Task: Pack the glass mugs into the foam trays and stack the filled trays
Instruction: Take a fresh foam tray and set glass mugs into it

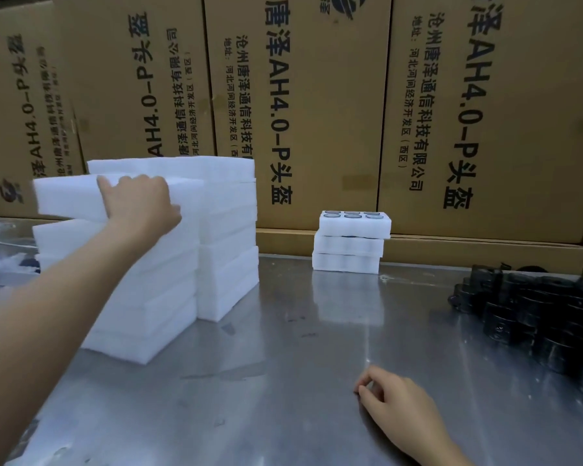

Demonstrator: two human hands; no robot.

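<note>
My left hand (138, 203) grips the top white foam tray (68, 196) of a tall stack of empty trays (142, 297) at the left; that tray is lifted and pulled off to the left. A second tall foam stack (228, 250) stands right behind it. At the back, against the boxes, three filled trays (349, 243) are stacked, and round glass rims (352, 215) show in the top one. My right hand (391, 401) rests on the steel table (266, 381) near the front, fingers loosely curled, holding nothing.
A heap of dark, black-looking parts (539, 314) lies at the table's right edge. Large brown cardboard boxes (300, 105) with printed text wall off the back. Blurred white items (0, 264) lie at the far left.
</note>
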